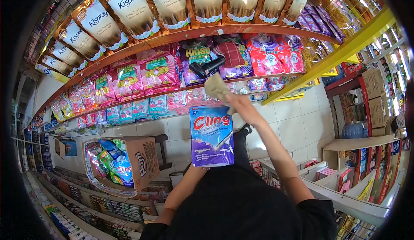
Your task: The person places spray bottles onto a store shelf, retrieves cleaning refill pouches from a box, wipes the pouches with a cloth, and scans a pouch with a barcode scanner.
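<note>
Upright in front of my body is a blue and purple Cling refill pouch [212, 138], its printed front facing me. My left hand [206, 167] grips it at the bottom edge, with most of the fingers hidden behind the pouch. A crumpled beige cloth [216, 87] is in my right hand [241, 107], whose fingers are closed on it just above the pouch's top right corner. Beyond the cloth, a black handheld tool [207, 68] lies on the shelf against the Rinso bags [196, 52], beside a folded red checked cloth [230, 53].
A row of Kispray pouches [129, 7] lines the upper shelf. On my left stands an open cardboard box [144, 164] with several pouches inside. A yellow post [332, 52] slants across the right. White divided bins [327, 175] stand near my right elbow.
</note>
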